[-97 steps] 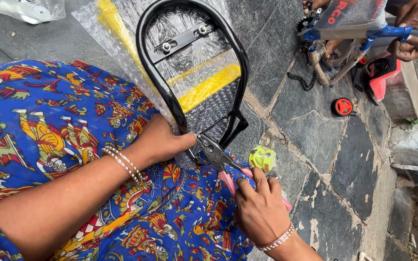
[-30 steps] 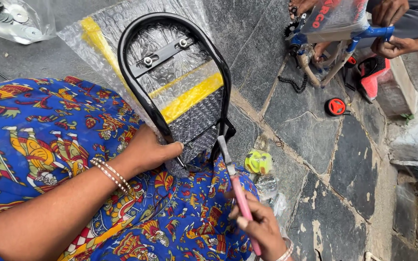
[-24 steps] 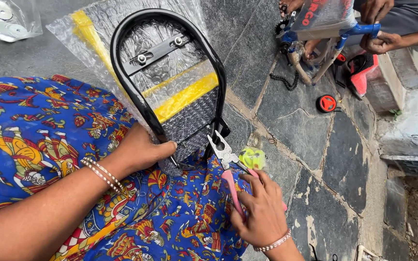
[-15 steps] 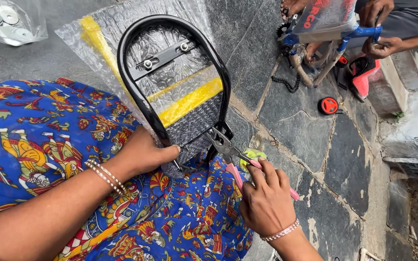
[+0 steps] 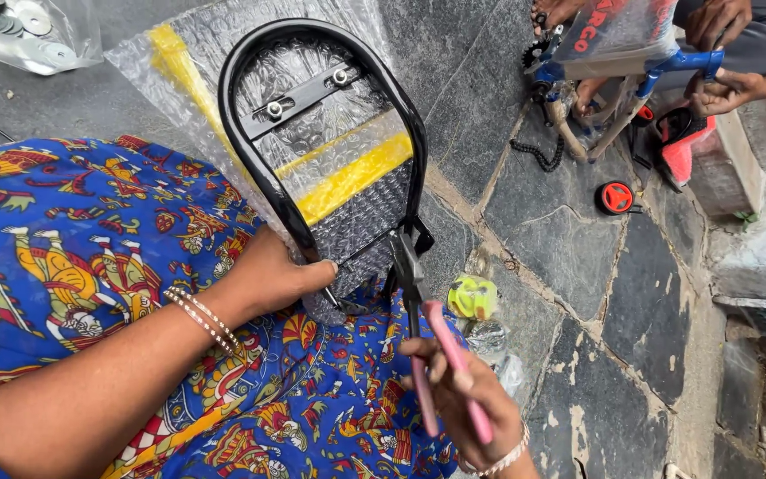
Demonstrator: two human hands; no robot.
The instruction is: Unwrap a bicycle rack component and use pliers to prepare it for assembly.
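Here the right hand (image 5: 467, 404) is closed around the pink handles of a pair of pliers (image 5: 423, 333), gripping them low in the picture, over the lap. The pliers point up and away from the person, and their dark metal nose meets the lower right end of a black metal frame (image 5: 250, 84), just where that end carries a small bracket. The left hand (image 5: 268, 275) is clamped on the lower left part of the same frame, fingers curled round the tube and the bubble wrap (image 5: 347, 151) that covers it. The frame is a rounded loop with a flat crossbar holding two bolts; it rests tilted against the person's knees, its curved top lying out on the stone floor (image 5: 578, 266). A yellow band runs across the wrap. The lap is covered by blue patterned cloth (image 5: 73, 257).

Just beside the pliers, on the floor, lies a small yellow-green roll (image 5: 473, 297). At the top left sits a clear bag of washers (image 5: 24, 27). At the top right, well apart, another person's hands (image 5: 715, 89) hold a small blue bicycle frame (image 5: 631, 80), with a red wheel (image 5: 615, 197) on the floor near it.
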